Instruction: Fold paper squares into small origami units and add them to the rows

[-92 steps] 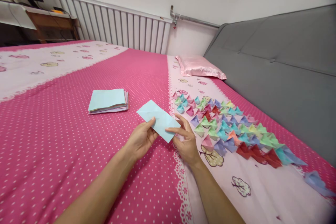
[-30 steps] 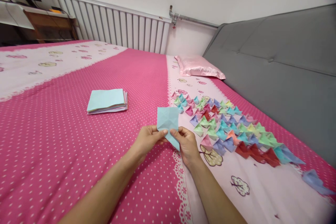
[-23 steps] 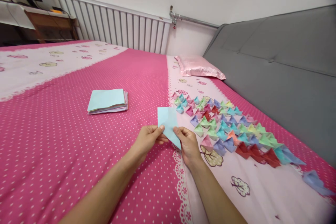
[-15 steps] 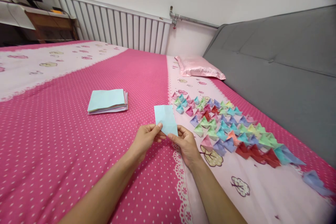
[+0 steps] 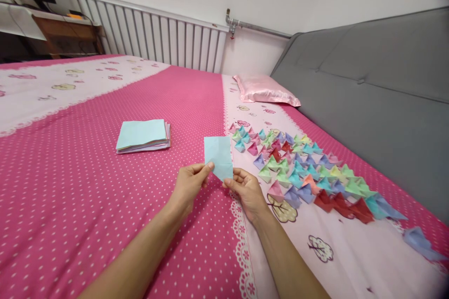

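Both hands hold a folded light-blue paper upright above the pink dotted bedsheet. My left hand pinches its lower left edge between thumb and fingers. My right hand pinches its lower right corner. A stack of coloured paper squares, light blue on top, lies to the left of the hands. Rows of several small folded paper shapes in green, blue, pink, red and purple lie to the right on the pale strip of the sheet.
A pink satin pillow lies at the far end by the grey padded headboard. A white radiator runs along the back wall. A wooden shelf stands at the far left.
The paper went from a long flat rectangle held sideways to a shorter folded piece held upright. Both hands shifted their pinch to its lower edge and lifted it slightly.
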Motion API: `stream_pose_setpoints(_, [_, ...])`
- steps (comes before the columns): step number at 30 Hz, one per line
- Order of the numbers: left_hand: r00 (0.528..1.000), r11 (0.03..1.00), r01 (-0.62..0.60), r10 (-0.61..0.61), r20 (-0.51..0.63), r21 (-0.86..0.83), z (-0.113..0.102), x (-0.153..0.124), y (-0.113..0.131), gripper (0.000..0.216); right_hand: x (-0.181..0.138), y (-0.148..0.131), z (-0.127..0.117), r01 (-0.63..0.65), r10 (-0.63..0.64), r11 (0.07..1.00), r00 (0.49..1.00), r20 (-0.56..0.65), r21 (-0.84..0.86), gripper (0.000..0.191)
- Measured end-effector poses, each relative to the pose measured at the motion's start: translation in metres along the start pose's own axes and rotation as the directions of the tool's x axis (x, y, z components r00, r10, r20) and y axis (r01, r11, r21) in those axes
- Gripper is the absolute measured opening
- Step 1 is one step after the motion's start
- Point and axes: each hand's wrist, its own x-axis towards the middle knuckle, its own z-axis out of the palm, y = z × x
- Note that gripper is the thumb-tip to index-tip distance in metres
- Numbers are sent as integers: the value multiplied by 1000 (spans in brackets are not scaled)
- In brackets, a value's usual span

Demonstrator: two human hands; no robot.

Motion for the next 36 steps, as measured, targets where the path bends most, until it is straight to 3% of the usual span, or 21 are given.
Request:
stream_pose_setpoints(5, [993,988,108,-103,54,-112,0,-2,7,31,0,-1,2,47,-47,997,999,-3,-64,26])
stream_pose_setpoints(9, [993,976,115,-107,50,-184,2,-3,11,31,1,-1,1,186,-187,975,982,3,-124,36])
stream_pose_setpoints(11, [996,984,86,-81,40,-159,3,-3,11,32,2,-1,0,273,-294,935,953,-66,-228,44])
stream_pose_setpoints(14, [999,999,2,-1,33,-37,2,-2,9,32,1,-2,0,366,-467,833,867,-171,-416,56])
stream_pose_setpoints(17, [994,991,-96,91,58,88,1,-1,5,37,-3,-5,1,413,-562,752,810,-171,-514,67])
stream_pose_setpoints(23, [967,927,-253,235,97,278,-2,-1,-2,45,-9,-7,3,432,-562,708,823,-76,-559,69])
stream_pose_setpoints(30, [965,977,-210,202,166,27,1,-3,6,52,-2,-1,-1,370,-414,876,906,-87,-308,40])
stream_pose_setpoints(36, [970,988,-155,156,185,-22,2,-10,15,44,-2,-4,-2,396,-428,856,904,-25,-334,23])
